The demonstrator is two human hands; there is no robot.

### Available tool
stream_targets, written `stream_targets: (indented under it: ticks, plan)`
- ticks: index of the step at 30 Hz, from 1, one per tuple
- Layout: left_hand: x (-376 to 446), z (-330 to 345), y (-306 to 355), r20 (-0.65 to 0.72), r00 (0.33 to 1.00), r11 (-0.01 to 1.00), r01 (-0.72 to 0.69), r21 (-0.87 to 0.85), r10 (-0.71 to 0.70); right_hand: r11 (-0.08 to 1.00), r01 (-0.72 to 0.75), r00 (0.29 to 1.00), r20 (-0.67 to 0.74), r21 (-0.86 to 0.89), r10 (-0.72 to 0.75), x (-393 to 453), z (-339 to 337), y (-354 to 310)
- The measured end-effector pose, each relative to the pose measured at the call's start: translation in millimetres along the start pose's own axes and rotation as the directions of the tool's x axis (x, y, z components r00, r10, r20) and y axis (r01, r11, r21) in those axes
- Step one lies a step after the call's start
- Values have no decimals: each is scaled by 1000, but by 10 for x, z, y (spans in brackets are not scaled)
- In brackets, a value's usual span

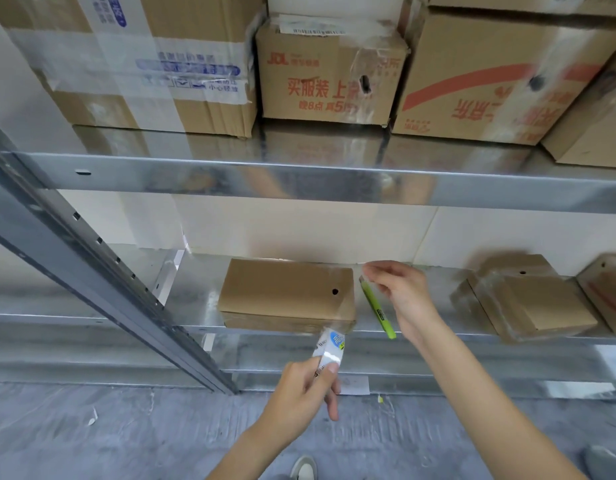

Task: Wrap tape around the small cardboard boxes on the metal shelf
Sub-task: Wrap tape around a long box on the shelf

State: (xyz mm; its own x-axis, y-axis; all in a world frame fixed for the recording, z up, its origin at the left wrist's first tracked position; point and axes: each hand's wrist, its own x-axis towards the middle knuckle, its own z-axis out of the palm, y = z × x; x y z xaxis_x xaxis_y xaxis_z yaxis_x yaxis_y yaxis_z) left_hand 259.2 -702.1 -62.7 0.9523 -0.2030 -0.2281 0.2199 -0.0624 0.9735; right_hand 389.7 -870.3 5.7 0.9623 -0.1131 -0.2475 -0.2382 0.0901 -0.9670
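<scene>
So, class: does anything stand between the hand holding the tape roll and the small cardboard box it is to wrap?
Nothing visible does. The left hand holds the tape roll just below the box, at its front right corner. The green knife lies beside the box to its right, under the right hand, not between.

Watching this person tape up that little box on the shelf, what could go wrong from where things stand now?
The green cutter lies on the metal shelf with its end past the front edge, right beside the right hand; a nudge could knock it off. The clear tape seems stretched between the tape roll in the left hand and the small cardboard box, so it might twist, stick to itself, or drag the light box forward.
</scene>
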Motion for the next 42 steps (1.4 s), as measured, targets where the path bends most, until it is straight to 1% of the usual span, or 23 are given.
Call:
stream_targets:
  ticks: [3, 7, 10, 12, 14, 16, 18, 22, 25, 30, 34, 37, 40, 42]
  plan:
    - [21, 73, 15, -34, 997, 992, 58, -109, -62, 997, 66, 997, 38, -42, -64, 50, 18, -42]
    - [128, 89, -1, -43, 987, 980, 149, -135, -157, 988, 130, 990, 71, -79, -125, 165, 54, -73]
    - [176, 106, -9, -44, 984, 973, 162, -164, -171, 984, 104, 990, 111, -148, -88, 339, 71, -48]
    - [157, 137, -28, -63, 990, 983, 119, -143, -129, 975, 69, 992, 117, -211, -45, 480, 79, -42]
    - [125, 162, -77, -74, 995, 990, 55, -129, -65, 972, 42, 993, 115, -230, -16, 606, 82, -29]
    - [95, 187, -119, -78, 996, 988, 37, -153, -49, 970, 36, 992, 125, -241, -6, 693, 86, -9]
    - [100, 208, -146, -90, 994, 987, 50, -153, -65, 971, 44, 991, 131, -234, -13, 741, 88, 23]
    - [172, 218, -118, -98, 983, 975, 134, -179, -153, 979, 54, 994, 101, -196, -35, 823, 96, 98]
    - [249, 202, -99, -97, 975, 965, 179, -190, -199, 975, 49, 992, 125, -215, -22, 908, 120, 149]
    - [373, 189, -62, -152, 960, 957, 201, -207, -235, 956, 54, 986, 164, -290, -6, 1107, 177, 234]
    - [467, 187, -37, -151, 946, 943, 252, -217, -287, 954, -6, 992, 116, -301, 43, 1190, 215, 362]
    - [507, 200, -22, -152, 937, 932, 274, -240, -314, 958, -91, 990, 79, -272, 117, 1205, 200, 461]
    - [519, 253, -35, -139, 935, 926, 288, -245, -328, 954, -159, 980, 78, -255, 184, 1221, 183, 511]
    - [517, 281, -40, -134, 931, 923, 303, -237, -340, 952, -178, 976, 80, -251, 204, 1230, 188, 522]
